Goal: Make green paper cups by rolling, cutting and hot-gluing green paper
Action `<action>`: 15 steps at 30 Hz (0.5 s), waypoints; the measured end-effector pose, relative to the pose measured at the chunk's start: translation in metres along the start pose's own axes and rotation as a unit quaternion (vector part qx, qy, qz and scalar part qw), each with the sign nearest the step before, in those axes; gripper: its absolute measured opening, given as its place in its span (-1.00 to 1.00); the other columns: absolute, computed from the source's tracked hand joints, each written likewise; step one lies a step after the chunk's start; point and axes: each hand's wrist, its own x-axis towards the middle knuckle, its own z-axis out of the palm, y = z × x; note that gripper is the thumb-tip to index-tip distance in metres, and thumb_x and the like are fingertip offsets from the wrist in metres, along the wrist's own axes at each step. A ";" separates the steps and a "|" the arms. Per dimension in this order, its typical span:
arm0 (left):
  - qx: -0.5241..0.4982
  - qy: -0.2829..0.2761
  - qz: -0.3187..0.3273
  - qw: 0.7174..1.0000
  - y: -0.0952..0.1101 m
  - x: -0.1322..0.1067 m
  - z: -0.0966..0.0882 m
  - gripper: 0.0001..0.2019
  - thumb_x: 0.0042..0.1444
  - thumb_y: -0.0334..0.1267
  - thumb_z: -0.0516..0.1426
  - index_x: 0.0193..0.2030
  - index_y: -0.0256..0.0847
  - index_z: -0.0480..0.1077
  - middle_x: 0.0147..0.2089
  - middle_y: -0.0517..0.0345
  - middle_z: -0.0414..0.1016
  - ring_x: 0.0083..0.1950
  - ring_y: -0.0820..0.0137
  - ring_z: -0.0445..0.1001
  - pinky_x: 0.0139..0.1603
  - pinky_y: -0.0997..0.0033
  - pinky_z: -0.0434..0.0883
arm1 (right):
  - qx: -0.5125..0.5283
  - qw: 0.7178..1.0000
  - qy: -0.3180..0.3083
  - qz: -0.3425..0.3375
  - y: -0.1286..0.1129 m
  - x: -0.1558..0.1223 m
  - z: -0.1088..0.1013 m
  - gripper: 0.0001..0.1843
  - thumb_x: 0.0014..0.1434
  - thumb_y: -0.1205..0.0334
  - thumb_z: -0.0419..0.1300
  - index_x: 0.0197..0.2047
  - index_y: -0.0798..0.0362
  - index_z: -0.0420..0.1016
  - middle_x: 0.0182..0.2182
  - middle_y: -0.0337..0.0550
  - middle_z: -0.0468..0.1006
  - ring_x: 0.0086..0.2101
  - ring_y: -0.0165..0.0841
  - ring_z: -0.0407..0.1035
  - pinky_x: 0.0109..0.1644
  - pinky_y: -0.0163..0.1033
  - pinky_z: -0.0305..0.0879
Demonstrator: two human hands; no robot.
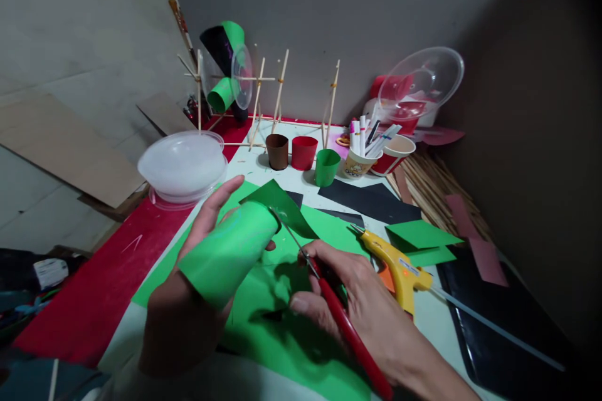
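My left hand is wrapped round a rolled tube of green paper, held above a green sheet on the table. A loose flap of the tube's paper sticks up at its far end. My right hand grips red-handled scissors, whose thin blades reach the flap at the tube's rim. A yellow glue gun lies just right of my right hand.
Brown, red and green paper cups stand in a row behind. A cup of markers, clear plastic bowls, a stick frame, black paper and bamboo sticks crowd the table's back and right.
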 end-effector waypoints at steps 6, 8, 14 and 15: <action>-0.120 -0.028 -0.036 0.992 0.003 0.005 0.003 -0.45 0.18 -0.25 0.29 0.31 0.16 0.40 0.20 0.14 0.61 -0.08 0.19 0.69 -0.17 0.32 0.67 | 0.006 0.999 -0.024 0.031 0.002 0.000 0.001 -0.58 0.23 -0.23 0.32 -0.22 -0.07 0.37 -0.32 -0.27 0.49 -0.18 -0.21 0.37 -0.15 -0.21 0.24; -0.102 -0.014 -0.037 0.994 0.005 0.004 0.002 -0.45 0.15 -0.26 0.31 0.28 0.16 0.43 0.25 0.18 0.58 0.00 0.18 0.69 -0.10 0.33 0.68 | 0.014 0.999 -0.028 0.026 0.000 0.001 0.000 -0.60 0.24 -0.19 0.32 -0.23 -0.07 0.35 -0.35 -0.28 0.48 -0.26 -0.25 0.36 -0.20 -0.22 0.22; -0.136 0.010 -0.125 0.983 0.024 0.008 0.002 -0.47 -0.10 -0.13 0.42 0.08 0.01 0.52 -0.15 0.17 0.71 -0.27 0.17 0.70 -0.37 0.33 0.66 | 0.049 0.999 -0.014 -0.014 -0.002 0.004 -0.004 -0.63 0.24 -0.10 0.32 -0.35 -0.05 0.31 -0.44 -0.31 0.41 -0.44 -0.34 0.27 -0.37 -0.26 0.13; -0.144 0.012 -0.137 0.980 0.026 0.009 0.002 -0.48 -0.11 -0.13 0.41 0.06 0.03 0.52 -0.20 0.19 0.71 -0.27 0.16 0.70 -0.37 0.32 0.66 | 0.055 0.998 -0.012 -0.017 -0.002 0.004 -0.005 -0.63 0.24 -0.09 0.30 -0.36 -0.05 0.29 -0.46 -0.31 0.40 -0.45 -0.35 0.26 -0.37 -0.26 0.12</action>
